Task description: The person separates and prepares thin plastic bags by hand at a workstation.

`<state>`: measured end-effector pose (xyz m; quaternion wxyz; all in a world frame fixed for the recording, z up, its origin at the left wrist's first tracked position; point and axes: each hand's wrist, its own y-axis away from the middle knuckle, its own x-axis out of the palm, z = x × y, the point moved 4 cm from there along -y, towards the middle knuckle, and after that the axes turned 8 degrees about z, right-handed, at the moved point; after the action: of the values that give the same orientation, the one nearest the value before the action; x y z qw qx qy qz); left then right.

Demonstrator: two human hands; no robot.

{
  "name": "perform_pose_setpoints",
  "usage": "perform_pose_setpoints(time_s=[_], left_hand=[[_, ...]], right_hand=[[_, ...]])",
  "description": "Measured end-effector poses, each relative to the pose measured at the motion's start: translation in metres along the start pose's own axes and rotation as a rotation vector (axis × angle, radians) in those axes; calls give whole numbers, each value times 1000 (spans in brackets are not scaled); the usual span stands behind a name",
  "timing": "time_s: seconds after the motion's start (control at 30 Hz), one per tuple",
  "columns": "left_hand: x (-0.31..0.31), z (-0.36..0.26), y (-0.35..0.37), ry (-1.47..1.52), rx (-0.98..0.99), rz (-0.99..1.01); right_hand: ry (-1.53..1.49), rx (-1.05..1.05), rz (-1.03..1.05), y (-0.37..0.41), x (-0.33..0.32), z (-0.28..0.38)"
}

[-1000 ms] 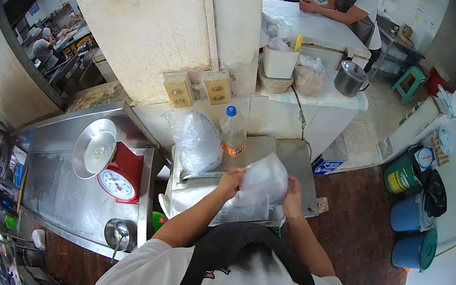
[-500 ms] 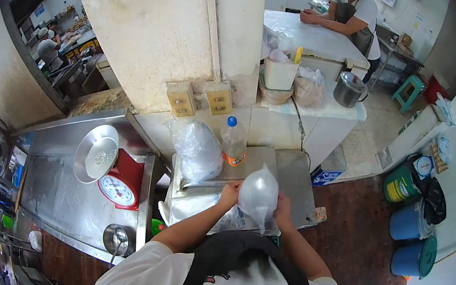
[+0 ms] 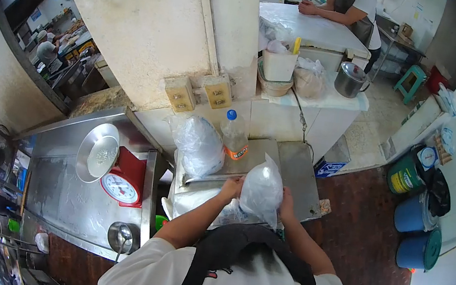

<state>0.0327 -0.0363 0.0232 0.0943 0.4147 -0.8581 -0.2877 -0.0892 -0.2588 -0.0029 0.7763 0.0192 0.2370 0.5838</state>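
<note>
A puffed-out clear plastic bag stands between my two hands, its pointed corner upward. My left hand is closed at the bag's left edge. On the opposite edge my right hand grips the bag, its fingers partly hidden behind the plastic. Below them, more clear plastic lies on the worktop, partly covered by my arm. Just beyond my left hand stand a large bundle of clear plastic bags and a clear bottle with a blue cap and orange label.
To the left, a steel counter bears a red dial scale with a metal pan, and a steel pot with a ladle. A lidded metal pot stands on the ledge ahead. Another person leans on a chest behind it. Bins line the right wall.
The bag has turned slightly between my hands and looks fuller and more upright. Both hands stay at its sides. The camera view has shifted slightly.
</note>
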Motion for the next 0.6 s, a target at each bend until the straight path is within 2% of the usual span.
perform_pose_setpoints(time_s=[0.07,0.1,0.17,0.2,0.27,0.3,0.33,0.4,0.43,0.47,0.5,0.57,0.6], left_hand=[[-18,7,-9,-120,293,-107],[-25,8,-11,-183,439,-161],[-9,-57,65,10,617,-24],[0,-90,103,110,699,46],[17,-111,122,-152,790,98],[30,-112,126,-279,824,129],[38,-93,101,-304,882,119],[35,-64,84,-226,845,44],[34,-53,78,-189,827,4],[34,-46,65,-117,798,74],[33,-27,52,-167,799,41],[34,10,31,-270,806,-19],[33,4,24,-326,764,-29]], right_hand=[[67,-65,-45,40,-25,79],[-8,-181,-76,49,-33,105],[-154,-414,-120,68,-46,152],[-113,-531,-49,80,-47,180],[-30,-756,90,98,-45,226],[27,-709,105,96,-41,230],[82,-657,125,96,-35,231],[96,-533,113,84,-28,205],[85,-591,107,75,-27,187],[71,-641,102,66,-26,169],[55,-683,99,62,-20,151],[90,-636,6,59,-9,123],[126,-612,-35,53,-10,116]])
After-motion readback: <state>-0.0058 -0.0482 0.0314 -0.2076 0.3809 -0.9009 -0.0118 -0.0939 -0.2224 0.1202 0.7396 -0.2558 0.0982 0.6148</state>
